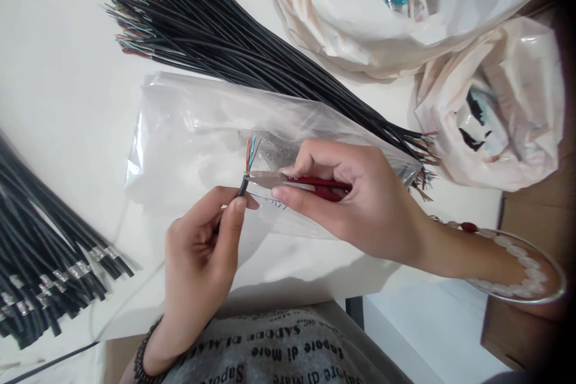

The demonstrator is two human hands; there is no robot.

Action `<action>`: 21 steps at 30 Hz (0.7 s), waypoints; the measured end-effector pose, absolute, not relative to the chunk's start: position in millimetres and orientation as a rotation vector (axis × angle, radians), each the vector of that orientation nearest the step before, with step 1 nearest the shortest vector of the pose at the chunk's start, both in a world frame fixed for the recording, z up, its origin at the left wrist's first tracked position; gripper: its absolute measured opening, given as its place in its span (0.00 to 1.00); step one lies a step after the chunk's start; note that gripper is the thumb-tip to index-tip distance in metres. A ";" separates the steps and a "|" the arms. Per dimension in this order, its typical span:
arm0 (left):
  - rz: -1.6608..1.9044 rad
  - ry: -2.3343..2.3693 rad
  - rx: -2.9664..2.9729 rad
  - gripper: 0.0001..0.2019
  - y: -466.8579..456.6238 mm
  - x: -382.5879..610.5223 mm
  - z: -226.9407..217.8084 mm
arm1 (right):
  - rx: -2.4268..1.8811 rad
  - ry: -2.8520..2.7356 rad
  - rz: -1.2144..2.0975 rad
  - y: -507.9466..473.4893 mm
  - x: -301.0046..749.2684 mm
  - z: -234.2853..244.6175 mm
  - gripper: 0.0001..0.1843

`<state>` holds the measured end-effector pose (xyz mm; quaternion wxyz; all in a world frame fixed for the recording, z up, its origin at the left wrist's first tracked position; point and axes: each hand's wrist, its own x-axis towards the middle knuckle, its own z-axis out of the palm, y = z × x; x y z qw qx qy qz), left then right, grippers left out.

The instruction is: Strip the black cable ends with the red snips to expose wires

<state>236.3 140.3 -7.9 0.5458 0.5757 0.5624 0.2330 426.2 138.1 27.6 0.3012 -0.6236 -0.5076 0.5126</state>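
My left hand (209, 246) pinches a black cable (242, 187) between thumb and forefinger, its end pointing up. Thin coloured wires (251, 153) fan out of that end, in orange, blue and other colours. Closed around small red-handled snips (315, 185), my right hand (355, 198) holds their metal blades at the cable, right where the black jacket ends and the wires begin. Whether the blades are fully closed I cannot tell. Under both hands lies a clear plastic bag (180, 126) with some print on it.
A large bundle of black cables (252, 42) with frayed coloured ends crosses the table behind the bag. More black cables (40, 264) with silvery bands lie at the left. Two whitish plastic bags (333, 24) with scraps inside stand at the right.
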 end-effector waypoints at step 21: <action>0.682 1.402 1.712 0.06 136.7 235.8 -12.2 | -1.642 -1.115 1.660 153.1 429.0 30.9 0.18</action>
